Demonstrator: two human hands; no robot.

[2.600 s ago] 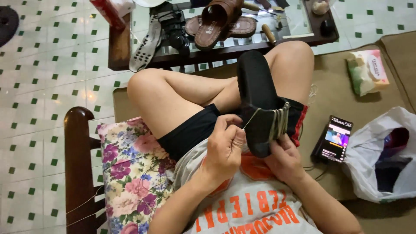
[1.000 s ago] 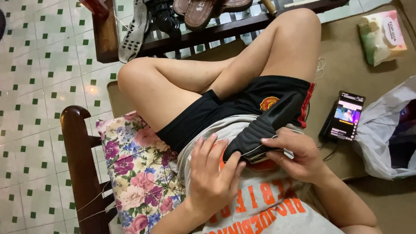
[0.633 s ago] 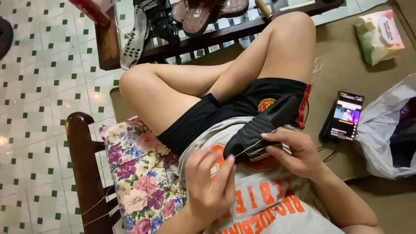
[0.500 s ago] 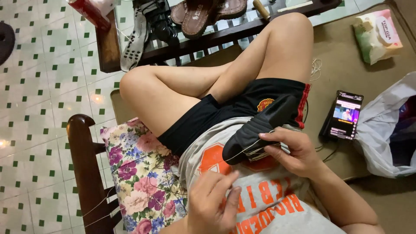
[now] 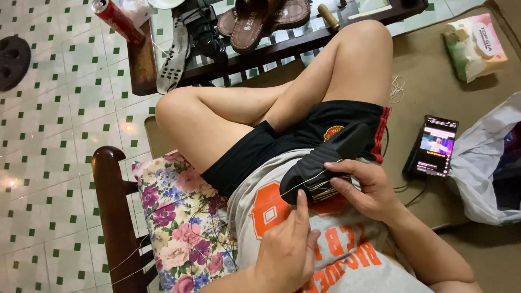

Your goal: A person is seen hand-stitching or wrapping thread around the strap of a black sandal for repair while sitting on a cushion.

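Down in the lap, a black shoe (image 5: 325,163) sits sole-side out against the grey shirt and black shorts, with the right hand (image 5: 361,187) wrapped around its lower end, thumb on top and fingers curled underneath, so it's properly gripped. A pale thread (image 5: 304,182) runs from the shoe's edge down toward the left hand (image 5: 287,252), which sits lower over the shirt with the index finger pointing up along the thread; the rest of that hand looks loosely closed, and honestly I can't tell if the thread is actually pinched in there or just lying across it. The right hand's fingers hide the bit of the shoe where the thread goes in, so the stitching itself is hard to make out. Crossed bare legs fill the space just beyond the shoe. To the person's left there's a floral cushion (image 5: 179,217) on a dark wooden chair (image 5: 111,211). To the right, a phone (image 5: 434,146) lies lit up on the brown mat, next to a white plastic bag (image 5: 488,168) that's cut off at the edge. Further out, a low glass-topped table (image 5: 228,59) holds brown sandals (image 5: 260,19), a loose insole (image 5: 173,54), and a red can (image 5: 114,19).
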